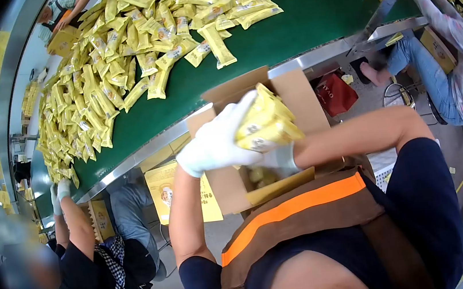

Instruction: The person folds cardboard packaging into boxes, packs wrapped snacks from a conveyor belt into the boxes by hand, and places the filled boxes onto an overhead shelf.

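In the head view, my left hand (pixel 219 137), in a white glove, is closed round the left side of a bundle of yellow snack packets (pixel 266 120). My right hand (pixel 281 158), gloved too, is pressed against the lower end of the same bundle, its fingers mostly hidden behind the packets and my left hand. The bundle is above an open cardboard box (pixel 302 98) with its flaps spread. Inside the box, some yellowish contents show dimly below my right hand.
A green conveyor belt (pixel 265 45) with a metal edge carries a large heap of yellow packets (pixel 93 98). One co-worker (pixel 107 258) sits at left, another (pixel 454 71) at right, a third (pixel 63 18) across the belt. A yellow printed carton (pixel 163 196) and a red bag (pixel 336 94) are nearby.
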A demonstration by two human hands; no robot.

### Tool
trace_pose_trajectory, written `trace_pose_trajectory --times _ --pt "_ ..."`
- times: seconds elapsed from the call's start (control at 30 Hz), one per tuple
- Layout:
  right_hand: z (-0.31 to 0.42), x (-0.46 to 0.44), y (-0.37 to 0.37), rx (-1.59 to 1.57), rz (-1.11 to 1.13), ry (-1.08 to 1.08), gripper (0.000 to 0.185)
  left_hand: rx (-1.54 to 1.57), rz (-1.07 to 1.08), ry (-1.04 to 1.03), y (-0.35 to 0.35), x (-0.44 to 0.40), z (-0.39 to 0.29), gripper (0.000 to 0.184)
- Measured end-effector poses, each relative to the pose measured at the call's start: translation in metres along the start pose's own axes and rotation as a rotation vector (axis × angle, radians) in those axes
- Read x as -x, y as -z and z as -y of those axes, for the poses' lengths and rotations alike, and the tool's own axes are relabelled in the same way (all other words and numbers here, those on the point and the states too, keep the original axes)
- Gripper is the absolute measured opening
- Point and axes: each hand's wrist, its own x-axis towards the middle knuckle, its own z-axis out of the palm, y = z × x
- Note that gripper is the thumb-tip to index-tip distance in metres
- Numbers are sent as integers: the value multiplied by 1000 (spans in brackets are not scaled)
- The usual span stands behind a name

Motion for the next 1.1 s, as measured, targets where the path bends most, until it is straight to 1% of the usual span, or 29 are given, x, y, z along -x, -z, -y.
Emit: trace_pose_trajectory --times 0.03,0.07,0.1,0.13,0.17,0.2,0.23,0.3,0.33,0.37,0.43,0.5,0.53,0.57,0.63,0.67,0.7,0.73,0.77,0.8,0.83,0.9,0.97,1.0,1.1 --pt "9 7 -8 23 -51 6 58 -363 7 51 -6 -7 -14 104" --pt "15 11 -14 16 -64 -7 56 -457 3 67 -14 -11 -9 104" --pt "18 10 -14 -44 11 -76 54 -549 -5 86 -28 -17 2 104" --pt "17 12 -18 -8 -18 -58 55 -644 -21 104 -36 -25 9 104" --pt "17 11 -23 19 -51 -37 56 -666 -28 115 -42 -28 12 104" --pt "17 9 -26 18 -14 -43 52 -686 -33 129 -46 -29 13 104" --pt "19 8 -33 5 -23 -26 50 -704 -44 149 -52 -30 14 104" --pt "19 5 -43 -6 -46 17 46 -852 69 237 -72 -38 14 106" --pt "21 13 -21 -143 116 -44 42 -920 124 318 -87 -44 21 106" --pt "16 19 -11 -127 103 41 37 -930 113 330 -97 -48 30 109" --pt "2 23 1 -157 133 249 29 -895 190 377 -95 -52 23 90" --pt "-5 18 20 -76 69 143 23 -978 124 369 -110 -54 39 82" --pt "-9 14 18 -41 10 46 18 -1022 95 359 -113 -53 43 78" --pt "-17 3 -3 -7 -55 38 20 -1013 82 340 -113 -52 46 76" --pt "-5 -5 -16 72 -72 -113 20 -976 53 308 -110 -48 48 71" --pt "-9 -9 -28 -57 -196 -179 20 -1095 -40 231 -118 -44 63 71" --pt "-11 -9 -40 -201 -297 -246 20 -885 73 289 -99 -48 44 77" --pt "-10 -3 -30 -173 -159 -231 18 -789 88 251 -88 -45 36 80" --pt "-6 4 -28 -131 -217 -234 19 -730 61 240 -89 -46 43 79" --pt "-2 8 -23 -135 -212 -266 21 -641 49 242 -86 -46 43 83" --pt "-4 9 -15 8 14 -108 22 -607 77 268 -81 -47 37 89" --pt "-6 12 -34 62 -126 -28 23 -584 3 258 -85 -45 42 92" --pt "-10 9 -36 31 -145 -23 23 -585 -2 282 -83 -45 39 88" --pt "-11 6 -35 11 -160 -32 23 -600 -46 260 -83 -43 40 84" --pt "-10 -19 -1 91 280 -126 25 -552 -83 319 -77 -41 42 79"
